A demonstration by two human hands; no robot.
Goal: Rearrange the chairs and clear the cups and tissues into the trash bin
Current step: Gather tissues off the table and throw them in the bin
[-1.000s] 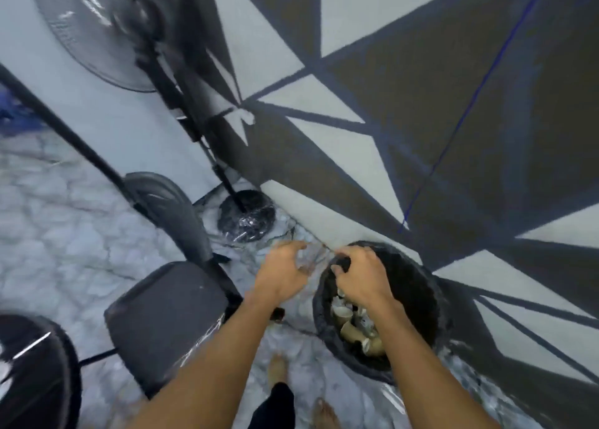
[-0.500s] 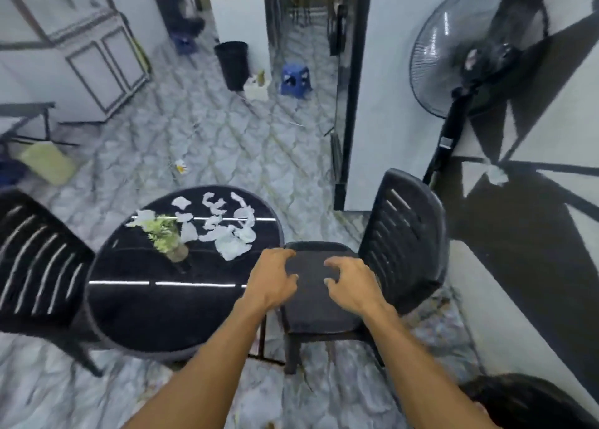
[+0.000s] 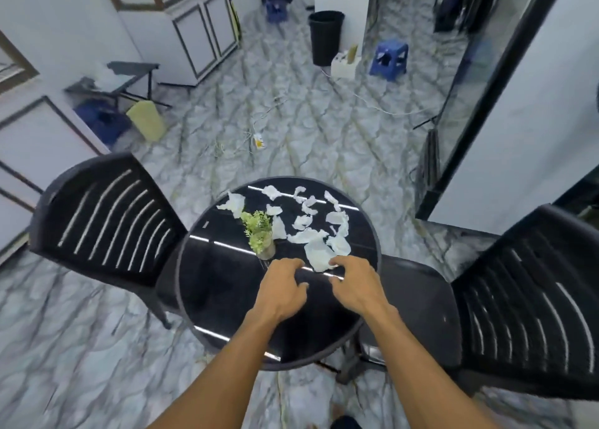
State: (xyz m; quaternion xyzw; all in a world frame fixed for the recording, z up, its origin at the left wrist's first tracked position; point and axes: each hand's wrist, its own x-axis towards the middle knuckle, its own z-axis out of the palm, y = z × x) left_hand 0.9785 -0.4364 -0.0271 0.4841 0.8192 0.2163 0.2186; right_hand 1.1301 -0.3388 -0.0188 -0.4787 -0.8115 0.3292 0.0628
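While both forearms are held out over the round table [image 3: 227,299], the following is noted
left hand [image 3: 282,287]: held above the dark tabletop, fingers loosely bent, nothing held
right hand [image 3: 353,286]: held just beside the left hand, fingers bent, tips laid at the near edge of the nearest tissue; whether that piece is pinched cannot be told
tissues [image 3: 319,253]: white torn pieces, scattered over the far right part of the tabletop, several touching or overlapping
plant [image 3: 261,234]: small, green, set upright in a glass pot on the table, just left of the tissues and just beyond the left hand
left chair [image 3: 107,221]: black, slatted back, placed at the table's left side, seat hidden under the table rim
right chair [image 3: 525,302]: black, slatted back, placed at the table's right side, seat partly covered by the table rim
black bin [image 3: 325,36]: stood upright against a white wall at the far end of the room, well apart from the table
blue stool [image 3: 389,59]: placed near the black bin, to its right
floor [image 3: 97,363]: grey marbled tiles, crossed by a white cable [image 3: 372,104] between the table and the black bin
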